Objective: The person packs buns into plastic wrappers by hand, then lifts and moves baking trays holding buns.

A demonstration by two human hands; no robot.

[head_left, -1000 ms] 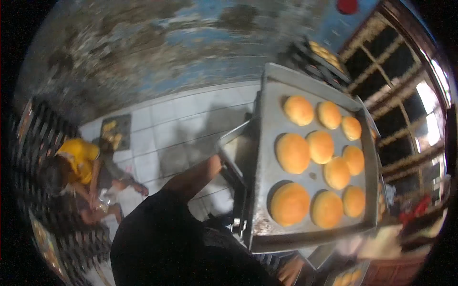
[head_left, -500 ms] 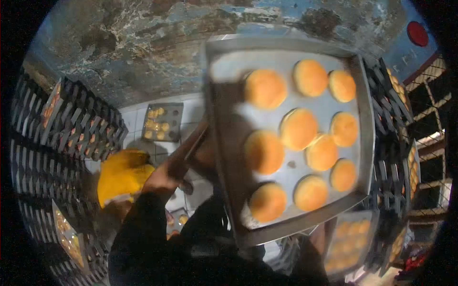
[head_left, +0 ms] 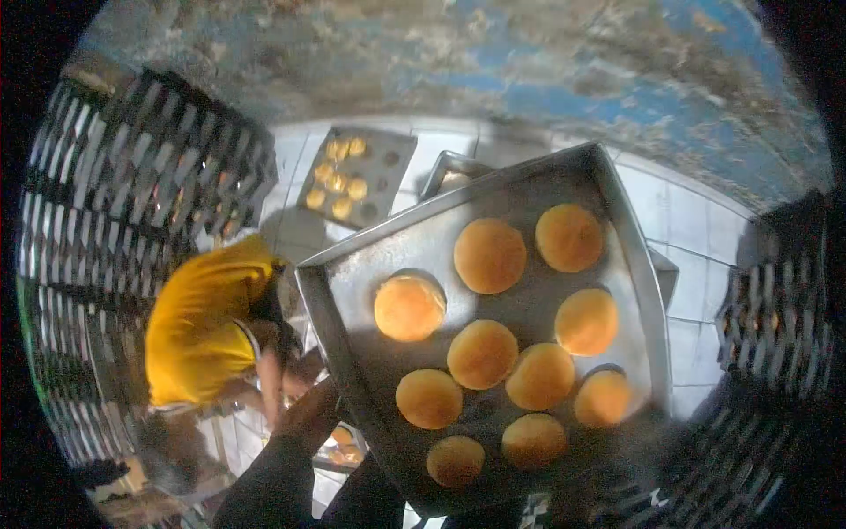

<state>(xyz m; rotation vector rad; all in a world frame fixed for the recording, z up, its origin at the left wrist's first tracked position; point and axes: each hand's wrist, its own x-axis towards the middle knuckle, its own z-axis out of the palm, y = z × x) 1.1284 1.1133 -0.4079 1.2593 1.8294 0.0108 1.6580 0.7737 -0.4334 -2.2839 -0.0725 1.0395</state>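
Observation:
A deep metal baking tray [head_left: 352, 291] with several round golden buns [head_left: 483, 354] on it is held up in front of me, turned at an angle. My left hand [head_left: 310, 407] grips the tray's left side, its fingers partly hidden behind the rim. My right hand does not show; the lower right of the tray lies in shadow. Below, another tray [head_left: 374, 210] with yellowish pieces on one side rests on the white tiled floor. Part of a further metal tray [head_left: 454, 166] shows behind the held tray's far edge.
A person in a yellow shirt [head_left: 198, 326] bends low at the left, by a small tray of baked goods [head_left: 342, 448]. Tall slatted racks [head_left: 176, 167] line the left, with more dark racks [head_left: 775, 317] at the right. A weathered wall [head_left: 397, 62] stands ahead.
The tray has turned and come lower, now lying flatter before me. My view has shifted, so more tiled floor and more of the person in yellow show. My left hand stays at the tray's side.

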